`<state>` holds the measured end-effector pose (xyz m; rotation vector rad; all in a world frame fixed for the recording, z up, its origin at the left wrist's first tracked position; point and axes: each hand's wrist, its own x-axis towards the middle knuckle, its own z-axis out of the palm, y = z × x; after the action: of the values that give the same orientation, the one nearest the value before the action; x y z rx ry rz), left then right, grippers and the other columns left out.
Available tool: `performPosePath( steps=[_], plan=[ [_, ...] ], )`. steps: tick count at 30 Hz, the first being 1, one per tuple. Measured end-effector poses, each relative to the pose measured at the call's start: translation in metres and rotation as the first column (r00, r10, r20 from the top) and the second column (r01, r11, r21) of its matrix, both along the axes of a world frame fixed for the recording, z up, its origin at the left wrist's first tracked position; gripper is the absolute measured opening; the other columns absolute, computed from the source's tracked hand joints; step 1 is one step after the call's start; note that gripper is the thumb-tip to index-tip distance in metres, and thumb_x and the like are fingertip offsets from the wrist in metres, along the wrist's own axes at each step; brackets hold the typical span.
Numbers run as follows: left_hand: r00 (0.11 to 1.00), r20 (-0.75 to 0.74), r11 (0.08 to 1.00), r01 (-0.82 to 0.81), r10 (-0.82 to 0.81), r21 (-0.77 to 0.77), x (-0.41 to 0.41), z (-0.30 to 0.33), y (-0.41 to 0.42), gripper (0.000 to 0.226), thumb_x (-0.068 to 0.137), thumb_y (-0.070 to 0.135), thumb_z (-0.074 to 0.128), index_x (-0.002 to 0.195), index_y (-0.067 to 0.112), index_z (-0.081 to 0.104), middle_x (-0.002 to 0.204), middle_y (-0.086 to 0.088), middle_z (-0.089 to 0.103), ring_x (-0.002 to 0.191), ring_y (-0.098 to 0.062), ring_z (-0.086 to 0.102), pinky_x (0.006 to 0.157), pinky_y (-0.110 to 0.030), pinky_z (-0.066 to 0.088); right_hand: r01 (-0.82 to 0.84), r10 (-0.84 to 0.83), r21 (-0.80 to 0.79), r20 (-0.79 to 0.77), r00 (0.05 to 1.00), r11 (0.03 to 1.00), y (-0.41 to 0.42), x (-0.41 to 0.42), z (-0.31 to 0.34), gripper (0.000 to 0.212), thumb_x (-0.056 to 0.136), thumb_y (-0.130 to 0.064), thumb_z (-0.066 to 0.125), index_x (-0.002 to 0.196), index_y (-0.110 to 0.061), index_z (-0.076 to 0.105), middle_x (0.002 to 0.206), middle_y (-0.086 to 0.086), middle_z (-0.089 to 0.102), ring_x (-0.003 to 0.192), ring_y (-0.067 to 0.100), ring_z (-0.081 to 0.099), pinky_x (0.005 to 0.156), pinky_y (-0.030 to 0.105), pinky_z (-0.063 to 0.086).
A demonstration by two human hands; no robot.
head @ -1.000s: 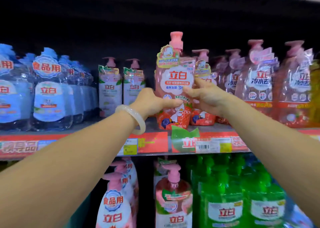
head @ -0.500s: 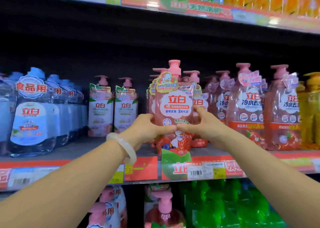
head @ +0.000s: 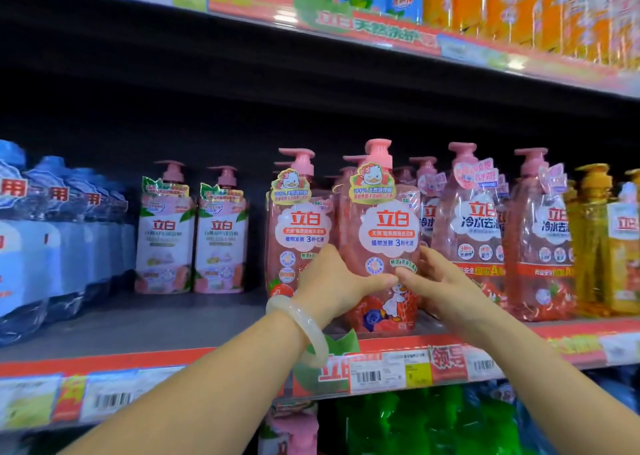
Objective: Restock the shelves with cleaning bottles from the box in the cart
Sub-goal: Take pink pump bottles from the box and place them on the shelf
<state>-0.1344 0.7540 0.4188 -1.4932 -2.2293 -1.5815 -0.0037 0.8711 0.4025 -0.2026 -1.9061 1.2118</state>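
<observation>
A pink pump bottle (head: 380, 246) with a duck label stands upright at the front edge of the middle shelf (head: 166, 326), gripped low on both sides: the left hand (head: 332, 281) wraps its left flank, the right hand (head: 440, 281) its right, thumbs almost meeting across the label. A pale bangle (head: 304, 330) circles the left wrist. A matching pink bottle (head: 298, 226) stands just beside it to the left, more pink bottles (head: 474, 233) to the right, then yellow bottles (head: 595, 243); white pouches (head: 194, 233) and blue packs (head: 52, 240) fill the shelf's left. Red price strips (head: 388, 368) line the grey shelf edge; green bottles (head: 415, 423) sit below, orange and blue stock above. Compared with a second ago, the bottle now rests on the shelf rather than raised, and the view has tilted upward, revealing the upper shelf (head: 346, 25).
</observation>
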Motion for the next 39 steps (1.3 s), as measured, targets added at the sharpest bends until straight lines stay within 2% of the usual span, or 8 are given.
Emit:
performPosePath(
  steps=[12, 18, 22, 26, 29, 32, 35, 39],
  plan=[
    [1.0, 0.013, 1.0, -0.006, 0.006, -0.016, 0.007, -0.005, 0.0, 0.097, 0.055, 0.067, 0.076, 0.129, 0.017, 0.039, 0.129, 0.0, 0.054, 0.117, -0.023, 0.054, 0.094, -0.043, 0.05, -0.035, 0.029, -0.101, -0.06, 0.998, 0.994, -0.001, 0.001, -0.003, 0.064, 0.068, -0.025, 0.075, 0.126, -0.017, 0.052, 0.117, 0.008, 0.066, 0.106, 0.029, 0.065, 0.091, 0.046, 0.051],
    [0.999, -0.007, 0.999, -0.031, 0.031, -0.005, 0.008, -0.008, -0.001, 0.095, 0.053, 0.071, 0.074, 0.125, 0.018, 0.042, 0.124, 0.002, 0.057, 0.113, -0.022, 0.055, 0.092, -0.043, 0.051, 0.004, -0.01, -0.13, -0.044, 0.999, 0.991, -0.004, 0.001, -0.002, 0.042, 0.084, -0.016, 0.063, 0.125, -0.017, 0.052, 0.117, 0.007, 0.066, 0.103, 0.026, 0.065, 0.088, 0.041, 0.052],
    [0.998, -0.009, 0.998, -0.055, 0.056, 0.006, 0.011, -0.009, -0.003, 0.092, 0.056, 0.071, 0.073, 0.124, 0.018, 0.043, 0.12, 0.003, 0.057, 0.109, -0.02, 0.056, 0.09, -0.039, 0.051, 0.02, -0.023, -0.139, -0.021, 1.0, 0.99, -0.004, 0.002, -0.003, 0.057, 0.073, -0.028, 0.069, 0.127, -0.019, 0.051, 0.12, 0.007, 0.064, 0.107, 0.028, 0.063, 0.095, 0.049, 0.048],
    [0.998, 0.036, 0.997, 0.051, -0.049, -0.054, 0.014, -0.002, -0.013, 0.081, 0.064, 0.059, 0.076, 0.124, 0.015, 0.044, 0.121, 0.001, 0.056, 0.111, -0.02, 0.056, 0.094, -0.039, 0.05, 0.024, -0.027, -0.139, -0.018, 0.999, 0.99, -0.011, 0.005, 0.0, 0.052, 0.08, -0.02, 0.068, 0.129, -0.016, 0.051, 0.124, 0.011, 0.062, 0.106, 0.027, 0.064, 0.086, 0.04, 0.052],
    [0.992, -0.053, 0.989, 0.107, -0.113, -0.104, 0.009, 0.011, -0.037, 0.065, 0.075, 0.043, 0.075, 0.126, 0.014, 0.047, 0.117, 0.003, 0.057, 0.106, -0.013, 0.055, 0.09, -0.026, 0.044, 0.316, -0.314, 0.075, -0.045, 0.948, 0.946, -0.026, 0.011, 0.004, 0.061, 0.08, -0.021, 0.073, 0.134, -0.014, 0.046, 0.125, 0.001, 0.055, 0.112, 0.017, 0.054, 0.089, 0.031, 0.044],
    [0.96, -0.28, 0.996, -0.041, 0.015, -0.085, -0.005, 0.02, -0.076, 0.064, 0.078, 0.041, 0.073, 0.13, 0.01, 0.05, 0.125, -0.003, 0.057, 0.114, -0.018, 0.055, 0.095, -0.025, 0.042, 0.544, -0.52, 0.394, -0.176, 0.836, 0.741, -0.06, 0.012, 0.012, 0.056, 0.082, -0.023, 0.071, 0.13, -0.009, 0.047, 0.121, 0.003, 0.051, 0.11, 0.016, 0.05, 0.096, 0.028, 0.041],
    [0.912, -0.409, 0.985, -0.109, 0.045, -0.134, -0.014, 0.009, -0.121, 0.049, 0.077, 0.037, 0.074, 0.116, 0.01, 0.061, 0.113, -0.006, 0.064, 0.102, -0.02, 0.061, 0.092, -0.03, 0.048, 0.483, -0.516, 0.651, -0.161, 0.842, 0.586, -0.107, -0.006, 0.016, 0.046, 0.081, -0.023, 0.071, 0.122, -0.007, 0.055, 0.122, 0.012, 0.051, 0.113, 0.024, 0.051, 0.094, 0.026, 0.038],
    [0.83, -0.553, 0.934, -0.248, 0.069, -0.256, -0.026, -0.02, -0.198, 0.046, 0.077, 0.04, 0.073, 0.109, 0.009, 0.064, 0.106, -0.008, 0.068, 0.099, -0.025, 0.062, 0.089, -0.036, 0.049, 0.192, -0.458, 0.862, 0.051, 0.887, 0.468, -0.189, -0.057, -0.001, 0.045, 0.081, -0.032, 0.068, 0.119, -0.011, 0.058, 0.119, 0.015, 0.056, 0.11, 0.027, 0.051, 0.09, 0.029, 0.036]
  ],
)
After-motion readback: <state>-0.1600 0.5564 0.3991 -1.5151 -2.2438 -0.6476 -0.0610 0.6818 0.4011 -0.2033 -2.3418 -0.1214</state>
